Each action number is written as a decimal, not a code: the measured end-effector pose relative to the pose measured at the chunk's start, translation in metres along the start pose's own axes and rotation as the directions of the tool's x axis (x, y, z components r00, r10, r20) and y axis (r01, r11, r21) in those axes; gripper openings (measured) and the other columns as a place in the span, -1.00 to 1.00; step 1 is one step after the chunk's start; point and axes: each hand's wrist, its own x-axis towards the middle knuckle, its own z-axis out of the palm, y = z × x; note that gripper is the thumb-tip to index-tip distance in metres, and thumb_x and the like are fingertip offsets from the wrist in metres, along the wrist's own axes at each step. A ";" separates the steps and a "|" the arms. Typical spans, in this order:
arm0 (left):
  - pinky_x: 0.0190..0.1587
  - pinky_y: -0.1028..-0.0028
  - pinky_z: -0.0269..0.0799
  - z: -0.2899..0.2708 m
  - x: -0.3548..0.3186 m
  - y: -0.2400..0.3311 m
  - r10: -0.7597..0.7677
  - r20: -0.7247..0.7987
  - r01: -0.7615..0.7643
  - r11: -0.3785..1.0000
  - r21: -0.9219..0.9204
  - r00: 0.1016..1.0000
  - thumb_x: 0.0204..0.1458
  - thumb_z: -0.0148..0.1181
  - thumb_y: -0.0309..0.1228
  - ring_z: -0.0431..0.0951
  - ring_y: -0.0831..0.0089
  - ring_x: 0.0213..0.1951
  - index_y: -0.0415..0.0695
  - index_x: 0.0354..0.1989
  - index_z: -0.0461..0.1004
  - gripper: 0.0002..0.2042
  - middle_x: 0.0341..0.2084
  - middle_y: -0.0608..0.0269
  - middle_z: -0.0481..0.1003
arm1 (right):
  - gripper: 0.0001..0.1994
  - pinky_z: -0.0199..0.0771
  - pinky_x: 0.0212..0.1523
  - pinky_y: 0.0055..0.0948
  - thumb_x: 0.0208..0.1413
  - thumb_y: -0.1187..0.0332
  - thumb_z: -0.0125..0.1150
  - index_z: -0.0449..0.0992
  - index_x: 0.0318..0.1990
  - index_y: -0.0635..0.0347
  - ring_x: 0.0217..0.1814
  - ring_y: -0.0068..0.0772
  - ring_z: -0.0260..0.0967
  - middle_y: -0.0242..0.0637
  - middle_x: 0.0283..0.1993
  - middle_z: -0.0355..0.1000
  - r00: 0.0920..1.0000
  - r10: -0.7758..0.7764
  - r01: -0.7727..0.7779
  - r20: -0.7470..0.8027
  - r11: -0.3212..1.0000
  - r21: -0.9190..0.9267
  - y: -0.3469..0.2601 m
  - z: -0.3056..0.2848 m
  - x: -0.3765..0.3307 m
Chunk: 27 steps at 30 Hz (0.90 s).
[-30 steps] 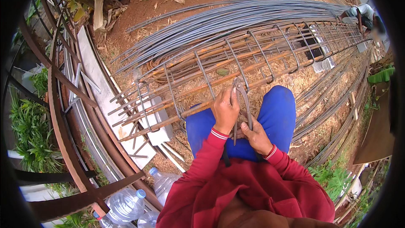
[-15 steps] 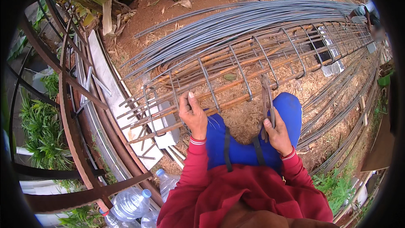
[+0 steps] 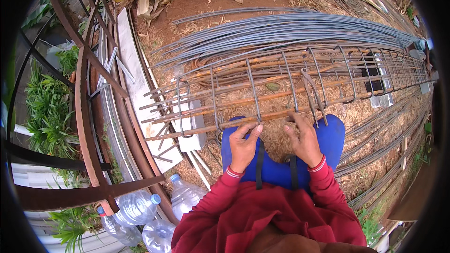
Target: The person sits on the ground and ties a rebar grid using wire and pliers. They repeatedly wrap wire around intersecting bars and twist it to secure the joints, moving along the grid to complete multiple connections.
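Note:
A long rebar cage [image 3: 276, 114] of rusty bars and dark square stirrups stretches in front of me. My left hand [image 3: 242, 149] is at its near bar, thumb and forefinger pinched together close to a stirrup; what they hold, if anything, is too small to make out. To the right, my right hand [image 3: 304, 141] is empty, thumb and fingers apart, just below the same bar. A pair of pincers [image 3: 313, 94] leans on the cage above my right knee, handles pointing toward me, with no hand on it.
Loose grey rebars [image 3: 281, 24] lie beyond the cage, and more thin bars [image 3: 375, 133] on the right. A white block [image 3: 191, 129] is under the cage's left end. Clear plastic bottles [image 3: 137, 207] stand lower left beside a rusty metal frame [image 3: 89, 136]. A person [image 3: 422, 49] is partly visible far right.
My right hand has let go of the pincers, which now rest on the cage. My left hand has moved right and down to the near bar. The view has shifted slightly.

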 end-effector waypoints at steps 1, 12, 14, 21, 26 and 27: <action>-0.20 0.57 0.46 0.001 -0.001 0.001 0.035 0.028 -0.035 0.999 -0.007 0.999 0.16 0.27 -0.50 0.54 0.58 -0.27 -0.33 -0.19 0.60 -0.86 -0.33 0.23 0.60 | -0.59 0.36 0.05 -0.07 0.22 0.36 0.18 0.38 0.18 0.33 0.06 0.14 0.38 0.06 -0.06 0.47 0.995 -0.018 0.008 0.100 0.995 0.096 -0.011 0.016 -0.002; -0.53 0.54 0.34 -0.124 -0.084 -0.040 -0.510 0.174 0.353 0.766 0.537 0.842 0.24 0.16 -0.34 0.45 0.60 -0.62 -0.26 -0.36 0.49 -0.78 -0.69 0.32 0.45 | -0.85 0.46 -0.24 -0.35 0.32 0.40 0.04 0.50 -0.14 0.27 -0.33 -0.17 0.45 -0.13 -0.33 0.50 0.955 -0.004 -0.144 0.296 0.867 0.478 -0.012 0.067 -0.014; -0.38 0.33 0.50 -0.169 -0.129 -0.049 -0.863 0.187 0.391 0.393 0.832 0.469 0.19 0.12 -0.28 0.62 0.27 -0.48 -0.26 -0.36 0.55 -0.74 -0.61 0.10 0.55 | -0.85 0.46 -0.24 -0.37 0.32 0.40 0.03 0.51 -0.14 0.27 -0.34 -0.22 0.46 -0.15 -0.34 0.50 0.956 0.015 -0.163 0.292 0.857 0.490 -0.006 0.065 -0.015; -0.29 0.32 0.53 -0.212 -0.215 -0.082 -0.978 0.128 0.719 0.206 0.664 0.163 0.17 0.12 -0.27 0.64 0.26 -0.40 -0.23 -0.28 0.59 -0.75 -0.54 0.05 0.58 | -0.88 0.49 -0.21 -0.31 0.28 0.45 0.08 0.52 -0.15 0.27 -0.24 -0.15 0.54 -0.11 -0.29 0.53 0.959 -0.027 -0.128 0.283 0.849 0.513 -0.001 0.081 -0.021; -0.29 0.33 0.53 -0.206 -0.214 -0.085 -0.953 0.079 0.750 0.279 0.599 0.291 0.18 0.12 -0.27 0.64 0.28 -0.39 -0.22 -0.26 0.59 -0.75 -0.53 0.06 0.59 | -0.90 0.49 -0.22 -0.26 0.27 0.46 0.09 0.51 -0.16 0.26 -0.23 -0.07 0.54 -0.08 -0.29 0.53 0.950 -0.044 -0.126 0.310 0.854 0.505 -0.002 0.083 -0.023; -0.29 0.33 0.53 -0.206 -0.214 -0.085 -0.949 0.072 0.752 0.288 0.592 0.306 0.18 0.12 -0.27 0.64 0.28 -0.39 -0.22 -0.26 0.59 -0.75 -0.53 0.06 0.59 | -0.89 0.49 -0.22 -0.26 0.27 0.45 0.09 0.51 -0.16 0.26 -0.23 -0.06 0.54 -0.08 -0.28 0.53 0.951 -0.044 -0.125 0.307 0.852 0.509 -0.001 0.083 -0.023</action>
